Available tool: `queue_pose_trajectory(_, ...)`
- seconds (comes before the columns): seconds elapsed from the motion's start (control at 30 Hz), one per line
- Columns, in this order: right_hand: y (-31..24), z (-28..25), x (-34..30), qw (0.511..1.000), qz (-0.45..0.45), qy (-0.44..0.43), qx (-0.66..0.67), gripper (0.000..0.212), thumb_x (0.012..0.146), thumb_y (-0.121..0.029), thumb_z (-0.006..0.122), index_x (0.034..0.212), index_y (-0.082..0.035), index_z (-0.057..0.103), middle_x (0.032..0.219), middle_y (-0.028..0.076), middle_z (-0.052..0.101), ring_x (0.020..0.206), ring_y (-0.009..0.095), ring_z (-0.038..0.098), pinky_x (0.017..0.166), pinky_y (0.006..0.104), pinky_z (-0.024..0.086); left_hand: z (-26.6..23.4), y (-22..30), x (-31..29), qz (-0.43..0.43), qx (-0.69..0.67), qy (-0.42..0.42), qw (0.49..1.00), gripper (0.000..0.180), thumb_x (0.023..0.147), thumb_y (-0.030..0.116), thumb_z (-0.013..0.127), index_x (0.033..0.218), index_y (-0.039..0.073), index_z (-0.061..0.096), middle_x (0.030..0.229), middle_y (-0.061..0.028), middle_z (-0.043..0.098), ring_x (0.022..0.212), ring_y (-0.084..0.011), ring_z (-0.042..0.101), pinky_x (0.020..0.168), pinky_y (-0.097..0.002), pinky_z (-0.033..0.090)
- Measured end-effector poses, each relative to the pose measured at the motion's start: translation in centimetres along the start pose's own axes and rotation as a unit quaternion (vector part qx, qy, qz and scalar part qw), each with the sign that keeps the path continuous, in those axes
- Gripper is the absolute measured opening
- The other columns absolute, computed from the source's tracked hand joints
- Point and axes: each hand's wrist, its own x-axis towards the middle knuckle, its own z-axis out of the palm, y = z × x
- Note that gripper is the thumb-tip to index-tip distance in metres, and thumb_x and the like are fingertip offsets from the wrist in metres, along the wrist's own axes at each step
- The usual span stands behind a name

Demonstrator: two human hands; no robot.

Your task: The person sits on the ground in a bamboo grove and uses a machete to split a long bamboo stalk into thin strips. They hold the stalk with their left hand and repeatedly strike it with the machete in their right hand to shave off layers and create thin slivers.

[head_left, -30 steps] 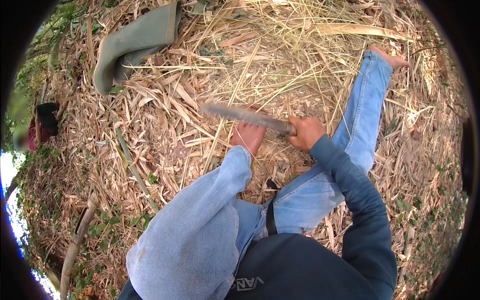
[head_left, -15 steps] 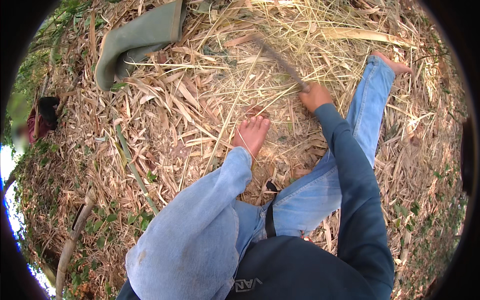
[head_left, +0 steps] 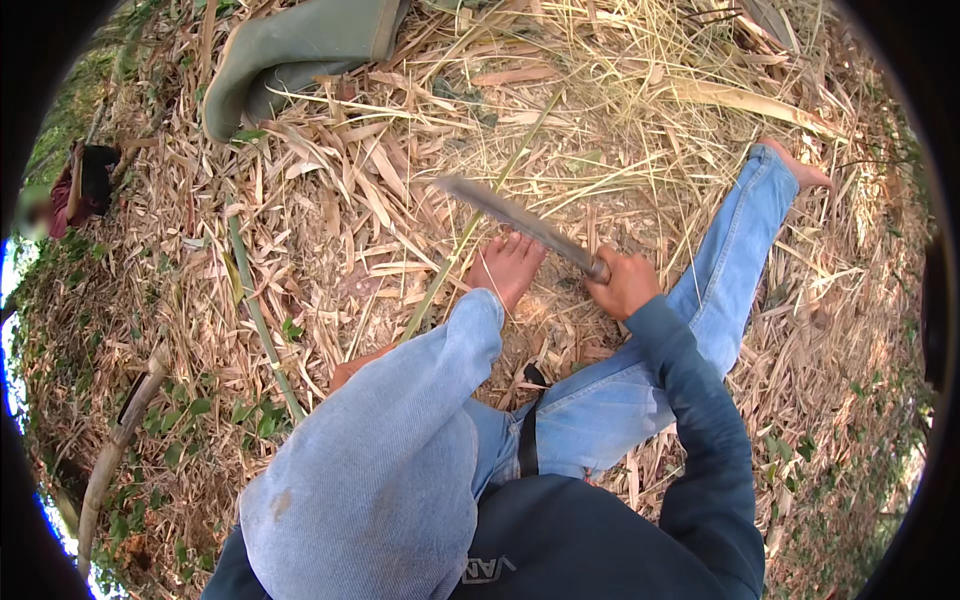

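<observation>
My right hand (head_left: 624, 283) is closed round the handle of a long-bladed knife, like a machete (head_left: 515, 216). Its dull grey blade points up and left, passing above the toes of my bare left foot (head_left: 508, 268). A narrow green bamboo strip (head_left: 436, 288) slants from beside my bent left leg past that foot and under the blade in this view; whether the two touch, I cannot tell. My left hand (head_left: 360, 368) shows only in part beyond the left shin, at the strip's lower end. It seems closed on the strip, its fingers mostly hidden by the leg.
Rubber boots (head_left: 305, 62) lie at the upper left. Pale shavings (head_left: 620, 80) and dry leaves cover the ground. A green stalk (head_left: 256, 310) and a thick branch (head_left: 115, 455) lie to the left. Another person (head_left: 82, 190) is at the far left. My right leg (head_left: 725, 265) stretches out rightward.
The knife has swung down and left from the shavings to above my foot. My left hand has come into sight beside the shin, and a greener strip shows there. The view has shifted slightly.
</observation>
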Motion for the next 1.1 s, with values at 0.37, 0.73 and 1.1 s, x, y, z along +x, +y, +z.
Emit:
queue_pose_trajectory(0.37, 3.2, -2.1, 5.6, 0.999, 0.044, 0.008, -0.016, 0.025, 0.078, -0.028, 0.064, 0.092, -0.008, 0.065, 0.071, 0.022, 0.066, 0.069, 0.041, 0.066, 0.070, 0.0515, 0.053, -1.1, 0.1, -0.1, -0.066, -0.065, -0.084, 0.992, 0.045, 0.106, 0.029, 0.016, 0.145, 0.016, 0.035, 0.153, -0.0125, 0.036, 0.140, -0.0311, 0.036, 0.116, -0.0449, 0.027)
queue_pose_trajectory(0.73, 1.4, -3.2, 4.5, 0.990, 0.119, 0.012, 0.076, 0.026, 0.079, -0.027, 0.063, 0.087, -0.003, 0.064, 0.072, 0.024, 0.065, 0.070, 0.040, 0.066, 0.069, 0.0494, 0.052, -3.1, 0.4, -0.3, -0.083, -0.008, -0.119, 0.989, 0.047, 0.105, 0.032, 0.018, 0.147, 0.019, 0.034, 0.154, -0.0061, 0.035, 0.141, -0.0263, 0.035, 0.117, -0.0425, 0.027)
queue_pose_trajectory(1.1, -5.4, -0.2, -4.8, 0.998, -0.029, -0.057, 0.008, 0.031, 0.072, -0.027, 0.073, 0.094, -0.009, 0.059, 0.061, 0.018, 0.063, 0.061, 0.040, 0.065, 0.059, 0.0495, 0.053, -3.2, -0.5, -0.9, -0.035, 0.021, -0.084, 0.996, 0.045, 0.105, 0.029, 0.019, 0.147, 0.016, 0.032, 0.154, -0.0089, 0.034, 0.141, -0.0277, 0.034, 0.117, -0.0442, 0.026)
